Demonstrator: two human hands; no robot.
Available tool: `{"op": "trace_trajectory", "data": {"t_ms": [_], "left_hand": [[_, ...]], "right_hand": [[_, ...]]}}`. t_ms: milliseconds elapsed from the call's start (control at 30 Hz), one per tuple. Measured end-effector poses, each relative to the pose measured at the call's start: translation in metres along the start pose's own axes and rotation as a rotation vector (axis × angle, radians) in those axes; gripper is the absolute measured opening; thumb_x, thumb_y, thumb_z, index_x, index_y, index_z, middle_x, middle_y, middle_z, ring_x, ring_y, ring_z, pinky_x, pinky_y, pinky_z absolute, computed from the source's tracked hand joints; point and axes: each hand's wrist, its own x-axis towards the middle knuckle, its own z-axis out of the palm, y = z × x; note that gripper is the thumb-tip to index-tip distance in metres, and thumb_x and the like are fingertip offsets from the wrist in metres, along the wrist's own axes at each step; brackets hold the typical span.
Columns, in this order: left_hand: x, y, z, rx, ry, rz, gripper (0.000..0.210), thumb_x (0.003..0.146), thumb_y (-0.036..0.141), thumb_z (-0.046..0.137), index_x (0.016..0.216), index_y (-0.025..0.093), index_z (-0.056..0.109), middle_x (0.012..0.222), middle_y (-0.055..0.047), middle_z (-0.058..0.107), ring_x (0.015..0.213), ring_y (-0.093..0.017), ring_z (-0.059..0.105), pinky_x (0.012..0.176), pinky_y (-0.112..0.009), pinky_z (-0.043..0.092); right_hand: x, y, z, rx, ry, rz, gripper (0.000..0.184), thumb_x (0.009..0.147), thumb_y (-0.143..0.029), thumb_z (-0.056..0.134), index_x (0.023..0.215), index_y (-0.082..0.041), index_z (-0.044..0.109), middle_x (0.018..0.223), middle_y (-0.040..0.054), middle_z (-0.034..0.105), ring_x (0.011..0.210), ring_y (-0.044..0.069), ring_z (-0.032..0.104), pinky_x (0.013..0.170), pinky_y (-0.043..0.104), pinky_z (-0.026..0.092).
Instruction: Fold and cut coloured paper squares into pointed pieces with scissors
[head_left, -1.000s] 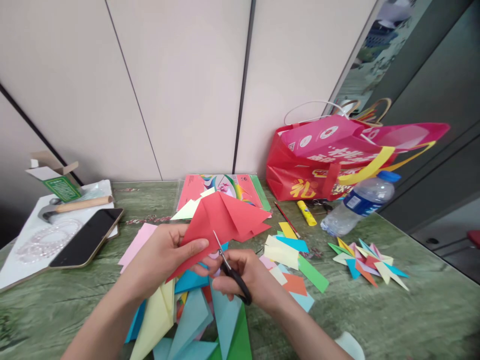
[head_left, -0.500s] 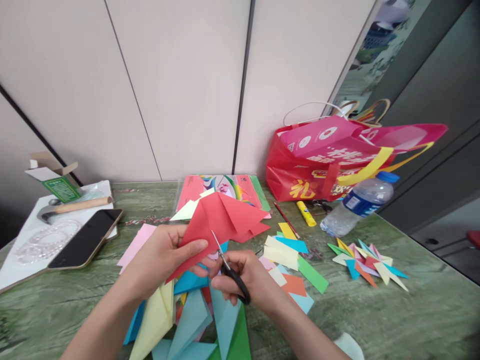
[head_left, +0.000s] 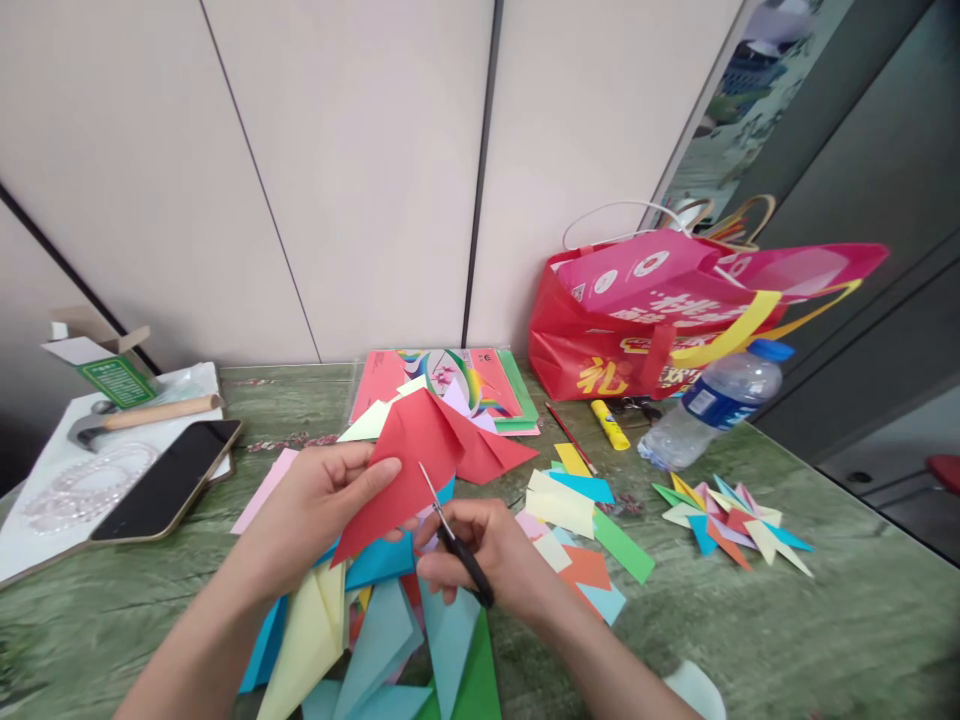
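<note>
The left grip [head_left: 319,500] is clamped on folded red paper [head_left: 420,440] at the center of the frame, thumb on top. Just beside it, the right grip [head_left: 502,550] is closed on black-handled scissors [head_left: 457,545], blades pointing up against the paper; whether they touch it, I cannot tell. Folded paper pieces [head_left: 379,640] lie at bottom center on the green surface [head_left: 750,640]. Scraps [head_left: 559,505] sit right of center, a bottle [head_left: 712,405] farther right, a phone [head_left: 169,480] at left.

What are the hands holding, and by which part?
The left hand holds the folded red paper near its left edge; the right hand holds the scissors by the black handles.
</note>
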Motion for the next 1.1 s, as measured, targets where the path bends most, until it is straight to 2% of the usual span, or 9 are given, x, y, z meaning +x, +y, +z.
{"op": "trace_trajectory", "data": {"t_ms": [200, 367, 467, 667, 833, 967, 1100], "left_hand": [[0.0010, 0.0002, 0.0075, -0.044, -0.135, -0.015, 0.026, 0.081, 0.040, 0.056, 0.069, 0.019, 0.064, 0.060, 0.000, 0.070, 0.053, -0.014, 0.061, 0.049, -0.020, 0.045], [0.0000, 0.0021, 0.0068, -0.005, -0.153, -0.012, 0.027, 0.083, 0.039, 0.054, 0.066, 0.020, 0.064, 0.055, 0.002, 0.068, 0.048, -0.012, 0.059, 0.045, -0.018, 0.041], [0.0005, 0.0034, 0.0060, 0.010, -0.160, -0.005, 0.028, 0.083, 0.039, 0.053, 0.066, 0.019, 0.063, 0.056, 0.001, 0.068, 0.047, -0.013, 0.059, 0.045, -0.019, 0.043], [0.0009, 0.0027, 0.0057, -0.024, -0.175, -0.032, 0.026, 0.083, 0.039, 0.054, 0.069, 0.019, 0.063, 0.060, 0.000, 0.071, 0.048, -0.013, 0.062, 0.045, -0.020, 0.045], [0.0013, 0.0023, 0.0059, -0.045, -0.164, -0.041, 0.026, 0.082, 0.040, 0.055, 0.070, 0.019, 0.064, 0.060, -0.001, 0.071, 0.047, -0.014, 0.062, 0.045, -0.021, 0.047], [0.0027, 0.0029, 0.0063, -0.046, -0.167, -0.047, 0.025, 0.081, 0.040, 0.056, 0.070, 0.019, 0.064, 0.060, -0.002, 0.072, 0.046, -0.014, 0.063, 0.045, -0.021, 0.048], [0.0016, 0.0027, 0.0061, -0.053, -0.173, -0.045, 0.025, 0.081, 0.039, 0.056, 0.069, 0.019, 0.064, 0.059, -0.001, 0.071, 0.046, -0.014, 0.063, 0.045, -0.020, 0.048]], "right_hand": [[0.0000, -0.0002, 0.0004, 0.147, -0.031, -0.030, 0.047, 0.046, -0.036, 0.086, 0.081, -0.016, 0.062, 0.067, -0.0009, 0.062, 0.063, 0.014, 0.057, 0.060, 0.024, 0.046], [0.0005, 0.0024, -0.0008, 0.167, -0.039, -0.021, 0.044, 0.050, -0.034, 0.084, 0.083, -0.017, 0.061, 0.076, 0.0031, 0.065, 0.074, 0.019, 0.061, 0.066, 0.028, 0.048], [0.0010, 0.0043, -0.0012, 0.175, -0.038, -0.015, 0.041, 0.052, -0.034, 0.083, 0.082, -0.016, 0.061, 0.076, 0.0024, 0.064, 0.072, 0.018, 0.060, 0.064, 0.026, 0.046], [0.0008, 0.0068, -0.0016, 0.155, -0.011, -0.013, 0.039, 0.048, -0.031, 0.086, 0.073, -0.016, 0.061, 0.065, -0.0018, 0.060, 0.060, 0.013, 0.054, 0.054, 0.021, 0.040], [-0.0001, 0.0070, -0.0025, 0.120, -0.010, 0.001, 0.034, 0.056, -0.035, 0.082, 0.072, -0.015, 0.060, 0.065, -0.0010, 0.059, 0.058, 0.012, 0.052, 0.053, 0.021, 0.038], [0.0001, 0.0058, -0.0019, 0.068, 0.000, 0.004, 0.037, 0.055, -0.039, 0.081, 0.070, -0.014, 0.059, 0.063, -0.0015, 0.059, 0.052, 0.009, 0.047, 0.049, 0.021, 0.036], [0.0005, 0.0052, -0.0007, 0.037, 0.016, 0.004, 0.039, 0.053, -0.043, 0.081, 0.068, -0.015, 0.057, 0.061, -0.0018, 0.058, 0.048, 0.009, 0.048, 0.046, 0.022, 0.038]]}}
